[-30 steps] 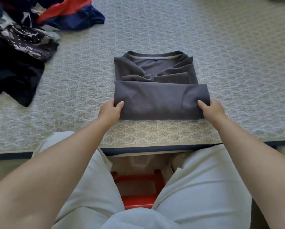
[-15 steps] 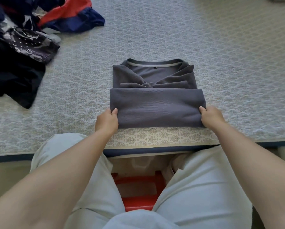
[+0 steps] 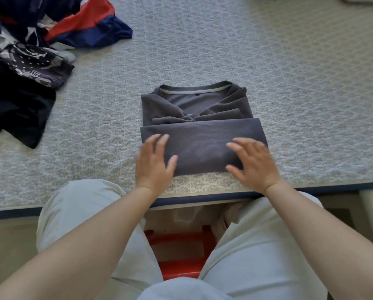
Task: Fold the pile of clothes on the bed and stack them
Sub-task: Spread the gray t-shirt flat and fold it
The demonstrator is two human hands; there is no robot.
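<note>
We see a grey shirt point(image 3: 200, 124) lying on the bed point(image 3: 289, 83), close to the near edge and roughly in the middle of the view. Its bottom half is folded up over itself, so a flat band of cloth covers the near part, while the collar and the tucked-in sleeves show at the far end.

Our left hand point(image 3: 154, 163) lies over the near left corner of the folded band, fingers straight and spread, the grip holding nothing. Our right hand point(image 3: 253, 163) lies over the near right part of the band in the same way, fingers spread and lightly bent, pinching nothing. Both hands are a little blurred, so we cannot tell whether the palms press the cloth or hang just above it.

At the far left of the bed sits the unfolded pile of clothes point(image 3: 27, 61), well apart from the shirt: dark navy and black pieces, a patterned one, and a red and blue one on the far side.

Nearer to us, our pale trousers point(image 3: 83, 213) frame a red stool point(image 3: 181, 256) below the bed edge.
</note>
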